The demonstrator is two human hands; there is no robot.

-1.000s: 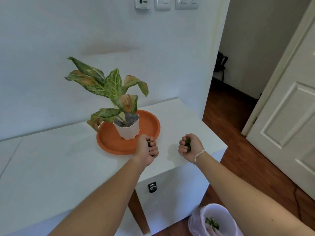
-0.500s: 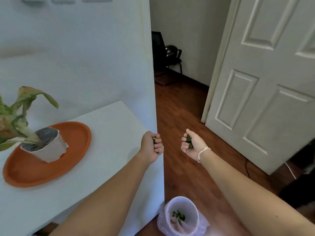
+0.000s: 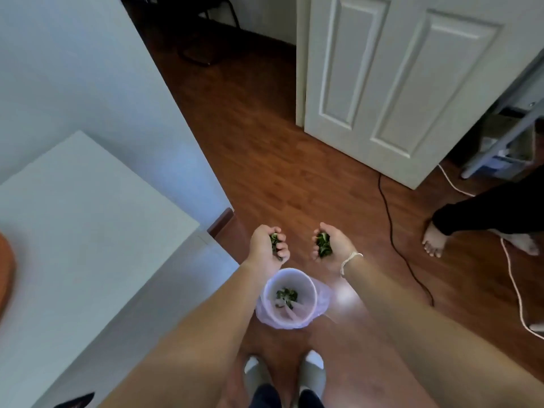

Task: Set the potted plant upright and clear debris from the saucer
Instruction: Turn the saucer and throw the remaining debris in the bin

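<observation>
Head view: left hand (image 3: 266, 245) curled around green leaf debris (image 3: 274, 242); right hand (image 3: 332, 248) cupped, more leaf scraps (image 3: 323, 245) in its palm. Both held above lined bin (image 3: 290, 295) on floor. Saucer (image 3: 6, 269) edge on tabletop (image 3: 82, 219), far left, well apart from hands.

I look all around and I cannot find any words, numbers, labels or signs to read. Nothing I can see has writing on it.
</observation>
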